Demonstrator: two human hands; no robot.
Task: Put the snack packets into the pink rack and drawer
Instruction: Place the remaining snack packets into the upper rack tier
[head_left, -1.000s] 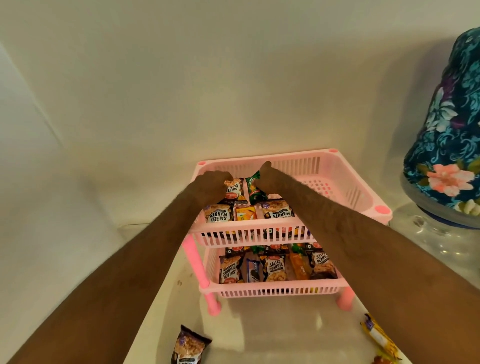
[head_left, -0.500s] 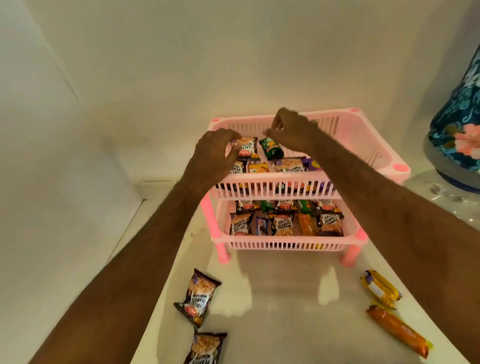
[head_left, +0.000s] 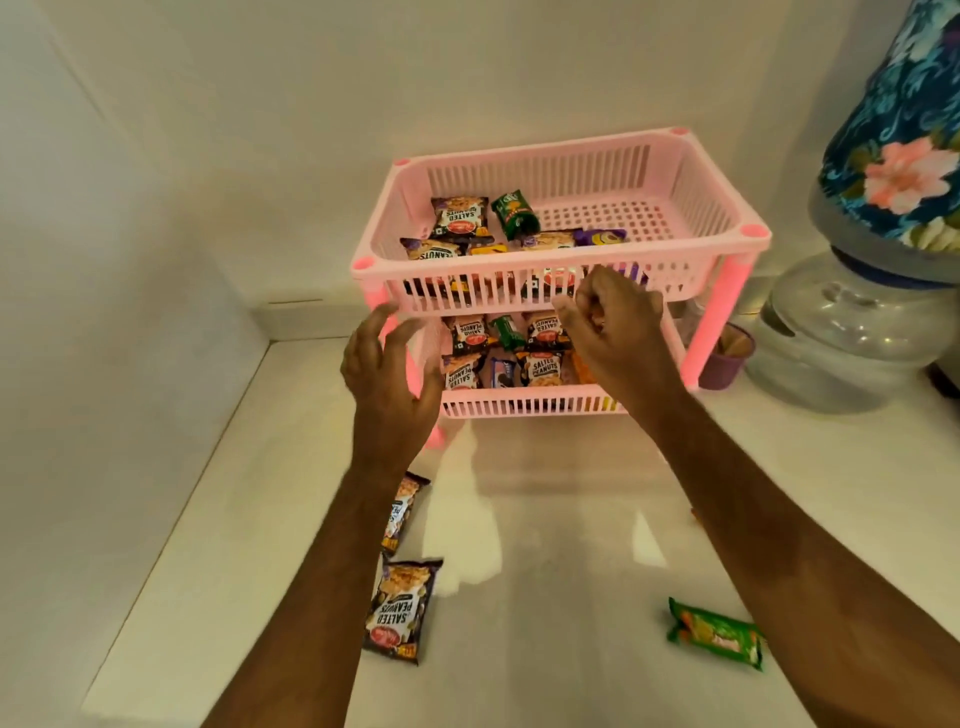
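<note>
— What's different from a moment ago?
— Both hands have come back out of the pink rack's (head_left: 561, 270) top basket. The left hand (head_left: 387, 374) hangs in front of it with fingers spread, empty; the right hand (head_left: 615, 332) has fingers loosely curled, holding nothing.
— And the packets?
— Peanut packets (head_left: 460, 218) and a green packet (head_left: 515, 213) lie in the top basket, more on the lower tier.
— Anything around?
— A peanut packet (head_left: 399, 610) and a green biscuit pack (head_left: 716, 634) lie on the white counter (head_left: 545, 545); a clear jar (head_left: 847, 332) stands right of the rack.
</note>
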